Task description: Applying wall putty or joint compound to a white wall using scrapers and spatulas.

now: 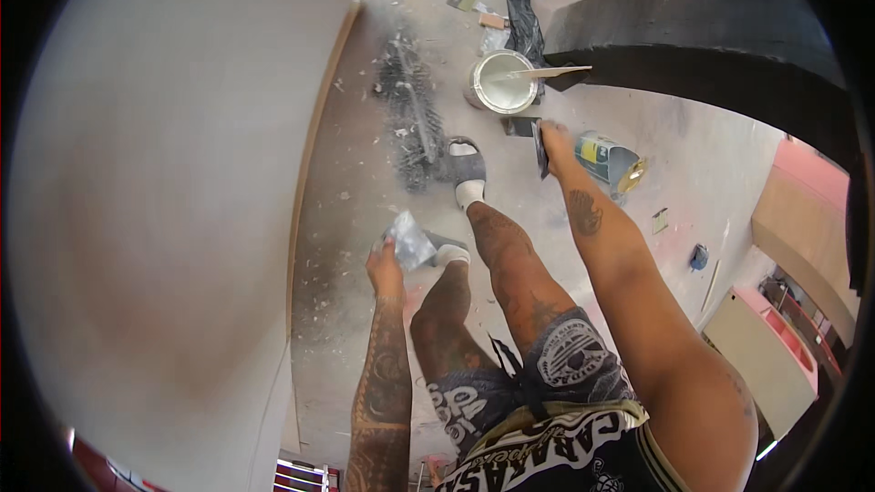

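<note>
My left hand (386,266), beside the pale wall, is closed on the edge of a flat square grey plate (412,240) with white smears. The plate hangs above my left foot. My right hand (555,142) reaches out near the bucket, with its fingers wrapped round a dark flat-bladed scraper (541,153) seen nearly edge-on. Just beyond the hand, a white bucket (475,91) holds whitish paste, and a light wooden stick (556,70) lies across its rim. A dark flat piece (520,127) shows between bucket and hand; whether it belongs to the scraper I cannot tell.
A large pale wall (182,173) with a brown edge fills the left. A tipped green tin (602,159) lies right of my right arm. Black plastic (521,0) stretches beyond the bucket, beside a curved black structure (693,36). Dark smears and white crumbs cover the floor (346,182).
</note>
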A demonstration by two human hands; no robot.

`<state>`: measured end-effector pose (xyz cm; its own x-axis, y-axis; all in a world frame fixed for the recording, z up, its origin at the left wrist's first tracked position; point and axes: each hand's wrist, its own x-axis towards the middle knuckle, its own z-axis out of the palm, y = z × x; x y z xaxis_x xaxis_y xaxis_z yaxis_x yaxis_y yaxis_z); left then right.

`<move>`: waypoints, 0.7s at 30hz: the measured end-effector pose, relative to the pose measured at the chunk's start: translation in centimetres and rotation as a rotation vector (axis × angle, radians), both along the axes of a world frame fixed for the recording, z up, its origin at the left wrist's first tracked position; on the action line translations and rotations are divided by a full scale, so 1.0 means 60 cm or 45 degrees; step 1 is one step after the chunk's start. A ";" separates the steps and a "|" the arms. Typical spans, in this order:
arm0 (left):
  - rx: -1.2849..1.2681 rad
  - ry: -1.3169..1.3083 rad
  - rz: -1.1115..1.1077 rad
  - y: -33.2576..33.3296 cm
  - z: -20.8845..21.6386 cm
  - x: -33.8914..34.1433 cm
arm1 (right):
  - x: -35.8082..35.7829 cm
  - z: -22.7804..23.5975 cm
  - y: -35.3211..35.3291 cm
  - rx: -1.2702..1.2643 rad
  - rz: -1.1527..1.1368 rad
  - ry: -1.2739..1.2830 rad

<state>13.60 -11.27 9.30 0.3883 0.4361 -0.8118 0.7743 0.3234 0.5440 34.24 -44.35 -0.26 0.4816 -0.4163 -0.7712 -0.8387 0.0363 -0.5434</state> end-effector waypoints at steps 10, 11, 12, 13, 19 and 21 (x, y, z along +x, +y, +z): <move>0.441 -1.078 -1.736 -0.235 -0.282 0.332 | 0.175 -0.161 -0.111 -0.090 0.408 -0.591; 0.554 -1.150 -1.912 -0.244 -0.297 0.346 | 0.178 -0.163 -0.108 -0.088 0.394 -0.607; 0.547 -1.143 -1.945 -0.253 -0.315 0.346 | 0.174 -0.159 -0.102 -0.243 0.598 -0.653; 0.570 -1.178 -1.945 -0.262 -0.336 0.349 | 0.172 -0.154 -0.102 -0.421 0.803 -0.708; 0.622 -1.280 -1.898 -0.263 -0.399 0.321 | 0.131 -0.070 -0.092 -0.434 1.040 -1.082; 0.677 -1.302 -1.932 -0.249 -0.411 0.320 | 0.122 -0.042 -0.086 -0.373 1.021 -1.109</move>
<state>32.79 -26.21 -15.37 0.8050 -0.5927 0.0276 -0.4318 -0.5533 0.7123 41.53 -49.54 -2.75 0.9911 0.1323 0.0112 0.0819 -0.5427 -0.8359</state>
